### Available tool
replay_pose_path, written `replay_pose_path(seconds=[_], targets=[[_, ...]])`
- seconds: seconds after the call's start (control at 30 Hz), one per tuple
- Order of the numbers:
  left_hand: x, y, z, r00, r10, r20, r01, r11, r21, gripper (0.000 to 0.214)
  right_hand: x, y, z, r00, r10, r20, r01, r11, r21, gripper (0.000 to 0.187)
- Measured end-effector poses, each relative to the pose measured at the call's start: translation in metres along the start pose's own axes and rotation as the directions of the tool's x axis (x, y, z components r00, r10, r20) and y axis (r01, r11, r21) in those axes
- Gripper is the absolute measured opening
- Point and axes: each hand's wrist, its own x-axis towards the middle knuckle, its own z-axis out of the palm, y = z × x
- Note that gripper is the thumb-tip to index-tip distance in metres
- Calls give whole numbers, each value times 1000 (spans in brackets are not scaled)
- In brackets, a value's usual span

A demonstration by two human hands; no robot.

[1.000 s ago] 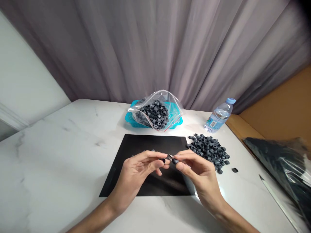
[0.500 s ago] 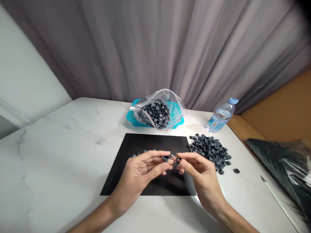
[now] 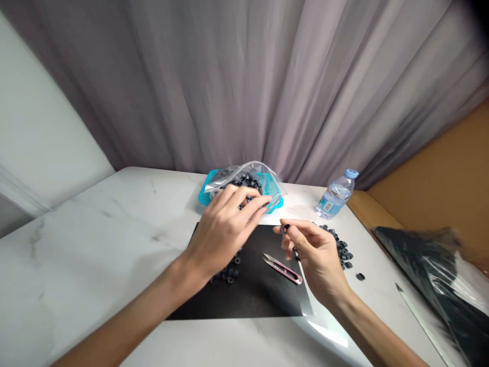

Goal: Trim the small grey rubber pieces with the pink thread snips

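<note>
My left hand (image 3: 225, 219) is raised in front of the clear zip bag (image 3: 254, 165), its fingers stretched out and slightly apart near the bag's mouth. No cap shows plainly between those fingers. Dark grey rubber caps (image 3: 247, 180) fill the bag, partly hidden by the hand. Between thumb and fingertips, my right hand (image 3: 311, 250) pinches one small dark rubber cap (image 3: 285, 229). Pink-handled thread snips (image 3: 284, 270) lie on the black mat (image 3: 252, 300) below the hands. More caps (image 3: 231, 274) rest on the mat beneath my left forearm and wrist.
The bag sits in a turquoise basket (image 3: 204, 196). A pile of caps (image 3: 342, 250) is partly behind my right hand, with one loose cap (image 3: 360, 277) beside it. Farther right stand a water bottle (image 3: 336, 194) and a cardboard box (image 3: 431, 173) holding a black plastic-wrapped bundle (image 3: 424, 270).
My left hand has moved up and forward from the mat to the bag. The snips, earlier between the hands, now lie on the mat. My right hand still pinches a cap.
</note>
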Motion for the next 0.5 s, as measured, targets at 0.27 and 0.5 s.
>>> replay_pose_path(seconds=[0.27, 0.5], targets=[[-16, -13, 3, 998, 33, -53, -18, 965, 262, 40, 0, 1, 10, 997, 30, 74, -36, 996, 78, 25], [-90, -53, 2, 952, -165, 257, 203, 971, -126, 15, -1, 14, 19, 994, 88, 66, -92, 993, 69, 29]])
